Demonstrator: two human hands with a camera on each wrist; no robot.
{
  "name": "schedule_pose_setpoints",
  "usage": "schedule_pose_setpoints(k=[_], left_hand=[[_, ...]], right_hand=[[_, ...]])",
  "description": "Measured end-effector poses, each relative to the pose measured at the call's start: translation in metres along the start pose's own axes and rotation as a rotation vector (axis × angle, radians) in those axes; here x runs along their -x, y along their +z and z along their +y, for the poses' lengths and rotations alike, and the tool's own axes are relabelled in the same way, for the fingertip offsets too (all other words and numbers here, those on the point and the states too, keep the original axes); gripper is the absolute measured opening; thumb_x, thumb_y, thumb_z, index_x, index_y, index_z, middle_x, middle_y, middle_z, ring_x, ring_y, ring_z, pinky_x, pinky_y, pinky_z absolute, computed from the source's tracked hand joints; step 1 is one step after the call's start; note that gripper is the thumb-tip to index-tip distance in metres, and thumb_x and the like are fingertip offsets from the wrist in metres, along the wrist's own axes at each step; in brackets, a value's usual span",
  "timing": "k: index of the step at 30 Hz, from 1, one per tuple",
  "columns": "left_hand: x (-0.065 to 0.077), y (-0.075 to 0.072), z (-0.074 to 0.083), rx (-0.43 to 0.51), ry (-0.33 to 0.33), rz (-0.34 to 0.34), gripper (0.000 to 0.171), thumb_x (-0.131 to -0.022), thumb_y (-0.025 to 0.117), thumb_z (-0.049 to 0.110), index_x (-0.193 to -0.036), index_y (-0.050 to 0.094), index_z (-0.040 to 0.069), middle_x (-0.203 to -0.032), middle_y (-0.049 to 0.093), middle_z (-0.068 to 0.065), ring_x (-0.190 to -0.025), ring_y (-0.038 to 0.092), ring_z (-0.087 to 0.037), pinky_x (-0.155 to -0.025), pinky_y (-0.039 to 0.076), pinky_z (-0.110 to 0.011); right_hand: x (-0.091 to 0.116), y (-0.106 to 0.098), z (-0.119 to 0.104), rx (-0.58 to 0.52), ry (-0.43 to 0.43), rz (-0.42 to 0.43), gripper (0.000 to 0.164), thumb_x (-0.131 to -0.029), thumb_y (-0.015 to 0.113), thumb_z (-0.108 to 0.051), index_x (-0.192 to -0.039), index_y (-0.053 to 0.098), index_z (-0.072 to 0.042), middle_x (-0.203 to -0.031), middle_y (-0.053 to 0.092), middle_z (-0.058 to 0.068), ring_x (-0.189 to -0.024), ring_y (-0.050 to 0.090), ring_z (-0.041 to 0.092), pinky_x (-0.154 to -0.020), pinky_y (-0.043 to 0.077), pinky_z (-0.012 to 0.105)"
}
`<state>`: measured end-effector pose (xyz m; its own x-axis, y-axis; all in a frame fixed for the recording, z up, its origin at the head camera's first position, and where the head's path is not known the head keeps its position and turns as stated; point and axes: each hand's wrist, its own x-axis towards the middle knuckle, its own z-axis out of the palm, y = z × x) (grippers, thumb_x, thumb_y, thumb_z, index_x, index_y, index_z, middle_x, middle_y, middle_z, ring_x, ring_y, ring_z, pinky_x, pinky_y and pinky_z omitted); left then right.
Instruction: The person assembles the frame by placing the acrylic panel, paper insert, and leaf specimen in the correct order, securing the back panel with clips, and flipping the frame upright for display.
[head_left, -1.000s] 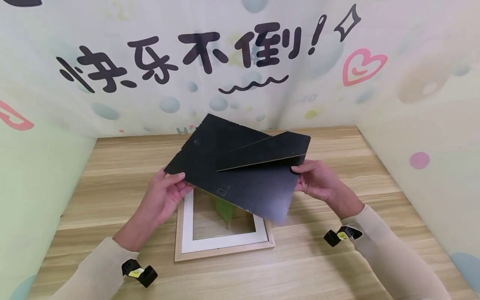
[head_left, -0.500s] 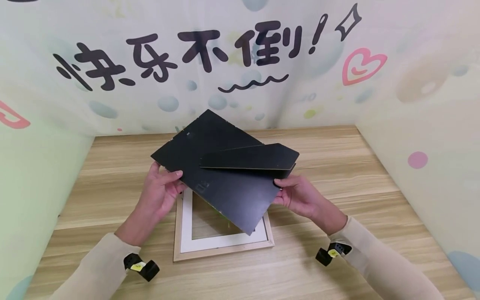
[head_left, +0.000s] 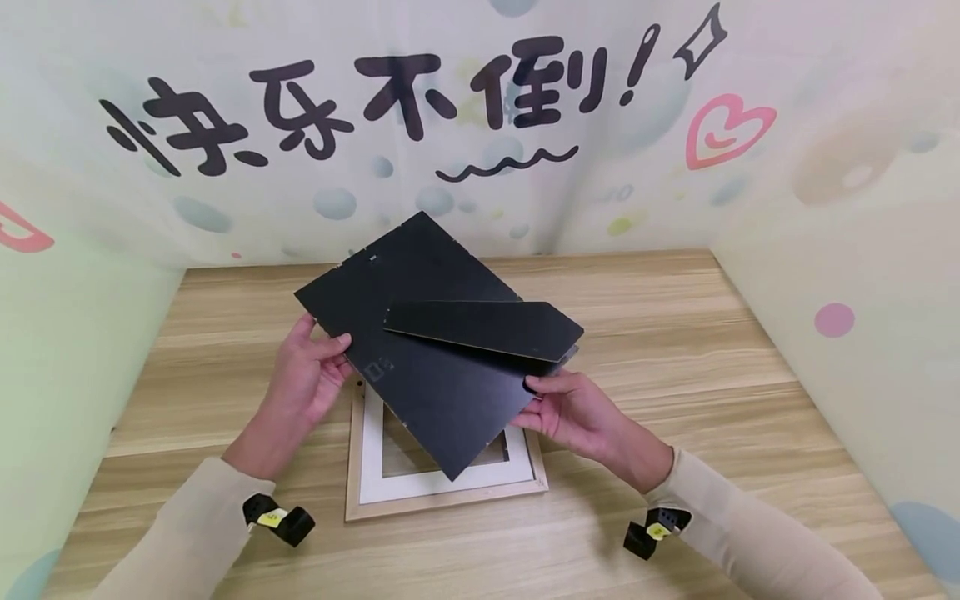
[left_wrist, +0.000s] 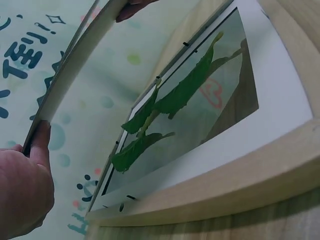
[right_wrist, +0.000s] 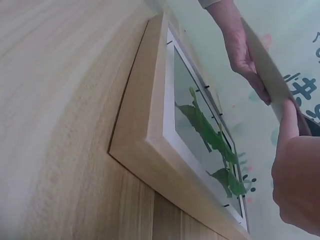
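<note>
Fingers [head_left: 300, 329] of L hand [head_left: 303, 379] pinch one edge of the black backing board [head_left: 420, 367], thumb [head_left: 335, 345] on top, rest underneath; R hand [head_left: 581, 417] grips the opp. edge the same way. Both closed down to approx. board thickness. Board's held tilted above the picture frame [head_left: 450, 502], apart from it, hiding most of its opening. Easel leg [head_left: 487, 325] sits on the board's upper face, angled slightly off it.

Handling (my guess): light, stiff, a bit slick; edges best, w/ the leg prob. able to swing. Clear pane [left_wrist: 220, 117] in the frame likely fragile.

Count: 1 board, 1 leg, 1 frame, 1 white mat [head_left: 372, 450] inside the frame, 1 pane w/ min. 3 green leaves [left_wrist: 185, 90] (reflections blur the no.), 2 hands, 2 wrist cams [head_left: 279, 520], L and R of the frame. Wood-grain surface [head_left: 675, 333] under the frame.
</note>
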<state>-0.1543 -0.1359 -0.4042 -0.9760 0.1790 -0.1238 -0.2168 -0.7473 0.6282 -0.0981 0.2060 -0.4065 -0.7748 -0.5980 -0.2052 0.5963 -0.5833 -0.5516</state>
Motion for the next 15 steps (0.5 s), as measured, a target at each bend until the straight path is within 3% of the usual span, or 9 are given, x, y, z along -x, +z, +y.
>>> schedule_pose_setpoints(k=[5,8,15], left_hand=[[-0.002,-0.005,0.004,-0.01,-0.014,0.001,0.057,-0.093,0.042,-0.018,-0.143,0.031,0.008,-0.104,0.072,-0.01,-0.086,0.073,-0.024,-0.075,0.059,-0.033],[-0.002,-0.007,0.005,-0.031,-0.031,0.0,0.062,-0.093,0.042,-0.018,-0.147,0.026,0.007,-0.105,0.072,-0.009,-0.086,0.073,-0.022,-0.075,0.058,-0.032],[-0.004,-0.008,0.009,-0.097,-0.056,-0.011,0.07,-0.093,0.042,-0.018,-0.154,0.015,0.007,-0.101,0.074,-0.009,-0.082,0.073,-0.021,-0.072,0.059,-0.031]], right_hand=[[-0.002,-0.001,-0.004,0.017,0.017,-0.035,0.034,-0.1,0.03,0.003,-0.126,0.05,-0.007,-0.121,0.064,0.015,-0.109,0.065,0.029,-0.091,0.053,0.043],[-0.002,-0.005,-0.009,0.003,0.01,-0.066,0.032,-0.099,0.031,0.002,-0.121,0.053,-0.006,-0.116,0.064,0.014,-0.105,0.066,0.027,-0.092,0.053,0.043],[-0.003,-0.017,-0.024,-0.022,0.013,-0.093,0.027,-0.097,0.036,-0.006,-0.099,0.062,-0.003,-0.089,0.066,0.007,-0.082,0.068,0.02,-0.082,0.057,0.036]])
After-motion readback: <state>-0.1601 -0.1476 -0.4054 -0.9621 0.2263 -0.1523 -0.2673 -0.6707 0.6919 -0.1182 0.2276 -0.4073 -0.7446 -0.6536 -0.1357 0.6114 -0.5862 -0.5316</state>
